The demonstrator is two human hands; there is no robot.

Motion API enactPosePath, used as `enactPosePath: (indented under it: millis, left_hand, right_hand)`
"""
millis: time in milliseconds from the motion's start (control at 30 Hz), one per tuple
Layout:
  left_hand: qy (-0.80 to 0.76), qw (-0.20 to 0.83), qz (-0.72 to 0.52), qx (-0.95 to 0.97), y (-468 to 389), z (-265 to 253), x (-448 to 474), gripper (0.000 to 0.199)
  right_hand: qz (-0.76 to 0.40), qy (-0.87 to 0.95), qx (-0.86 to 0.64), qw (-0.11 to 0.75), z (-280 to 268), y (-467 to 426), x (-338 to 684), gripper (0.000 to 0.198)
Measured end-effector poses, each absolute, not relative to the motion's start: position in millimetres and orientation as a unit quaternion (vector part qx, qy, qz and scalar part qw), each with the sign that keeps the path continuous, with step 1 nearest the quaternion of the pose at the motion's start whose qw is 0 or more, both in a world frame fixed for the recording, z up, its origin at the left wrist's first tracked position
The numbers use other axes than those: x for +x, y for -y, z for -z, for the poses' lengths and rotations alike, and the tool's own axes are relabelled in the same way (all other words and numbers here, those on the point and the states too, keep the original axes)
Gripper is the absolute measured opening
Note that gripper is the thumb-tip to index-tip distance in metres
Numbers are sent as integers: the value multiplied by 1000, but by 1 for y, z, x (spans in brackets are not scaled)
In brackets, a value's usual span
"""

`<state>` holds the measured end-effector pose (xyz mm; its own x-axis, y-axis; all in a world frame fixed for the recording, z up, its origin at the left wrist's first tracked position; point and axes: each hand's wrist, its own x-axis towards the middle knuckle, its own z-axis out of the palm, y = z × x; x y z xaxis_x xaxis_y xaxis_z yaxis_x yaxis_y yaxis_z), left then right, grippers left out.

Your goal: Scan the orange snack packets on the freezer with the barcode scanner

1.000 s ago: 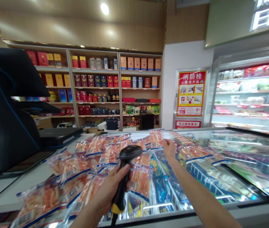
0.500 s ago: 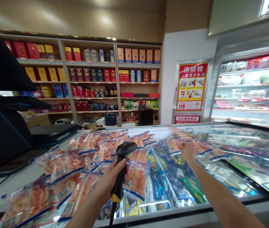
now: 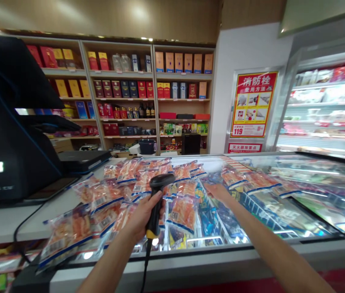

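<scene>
My left hand is wrapped round the handle of a black barcode scanner, its head up and its cable hanging down. Bags of orange-pink packaged food lie in a loose heap around and beyond it, on the freezer's glass top. My right hand is over the glass between this heap and a smaller group of the same bags to the right. Its fingers reach leftward, slightly blurred, and no bag shows in them.
A black checkout terminal and a flat black device stand at left. Under the freezer glass lie packaged goods in white wire baskets. Behind are shelves of boxes, a red wall poster and a lit refrigerated display.
My right hand has left the bags on the right and moved left toward the heap. My left hand still holds the scanner. The whole view has shifted slightly.
</scene>
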<state>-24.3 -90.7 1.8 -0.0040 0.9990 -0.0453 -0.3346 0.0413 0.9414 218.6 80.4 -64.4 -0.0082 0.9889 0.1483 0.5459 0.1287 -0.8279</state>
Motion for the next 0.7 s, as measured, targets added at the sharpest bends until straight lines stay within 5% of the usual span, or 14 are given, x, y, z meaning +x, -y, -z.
enactPosePath:
  millis: [167, 400, 700]
  left_hand:
    - [-414, 578, -580, 396, 99, -2, -27, 25]
    - [-409, 586, -586, 383, 108, -1, -30, 22]
    - [-412, 584, -557, 424, 124, -10, -18, 23]
  right_hand:
    - [-398, 654, -550, 335, 78, -49, 180, 37]
    - [-486, 586, -466, 450, 49, -39, 176, 22]
    - [-341, 509, -448, 651, 4, -92, 200, 23]
